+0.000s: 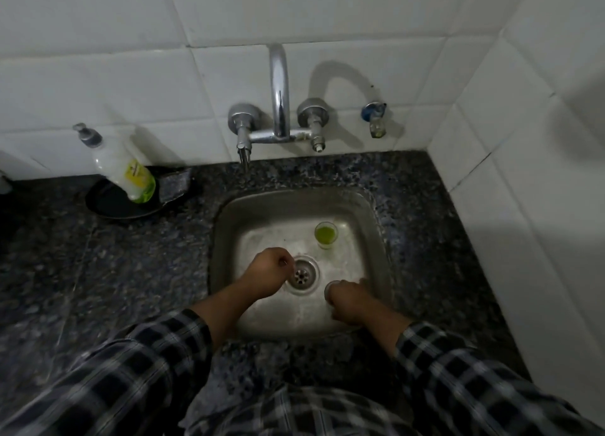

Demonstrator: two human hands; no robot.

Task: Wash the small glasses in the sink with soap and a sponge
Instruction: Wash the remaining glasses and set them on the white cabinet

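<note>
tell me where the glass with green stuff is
In the head view, the small clear glass of green liquid stands upright at the back right of the steel sink, beyond the round drain.

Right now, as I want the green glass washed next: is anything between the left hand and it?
Nothing visible: only bare sink floor lies between the left hand and the green glass. The right hand, gripping a second glass, sits aside.
</note>
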